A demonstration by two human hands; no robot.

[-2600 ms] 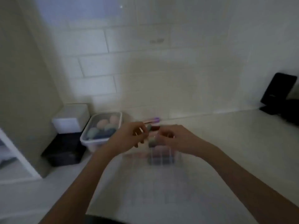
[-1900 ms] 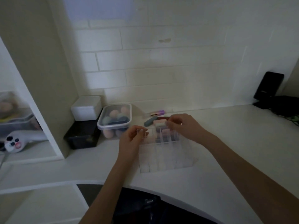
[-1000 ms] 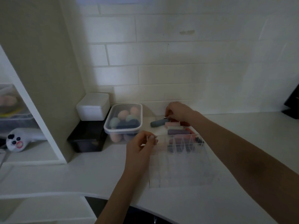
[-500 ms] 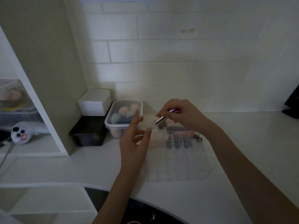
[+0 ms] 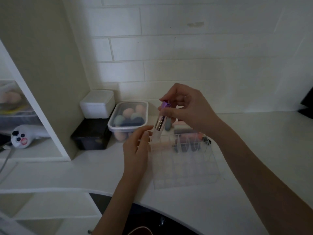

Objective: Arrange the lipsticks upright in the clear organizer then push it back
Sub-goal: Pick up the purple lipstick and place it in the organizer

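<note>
A clear organizer [image 5: 184,168] with a grid of cells stands on the white counter in front of me. My right hand [image 5: 188,107] pinches the purple top of a clear-bodied lipstick [image 5: 160,122] and holds it nearly upright over the organizer's back-left corner. My left hand [image 5: 136,148] rests at the organizer's left rear edge, fingertips touching the lipstick's lower end. Several other lipsticks [image 5: 188,133] lie flat behind and across the organizer's back row; whether any stand in cells I cannot tell.
A lidded clear tub of makeup sponges [image 5: 128,117] sits left of the lipsticks, beside a white box [image 5: 97,104] stacked on a black box [image 5: 91,134]. A tiled wall runs behind. Open shelves stand at left. A dark object [image 5: 307,102] sits far right.
My right hand picked the purple-capped lipstick from the pile and turned it from tilted to nearly upright over the organizer. My left hand moved up from the organizer's edge to touch its lower end.
</note>
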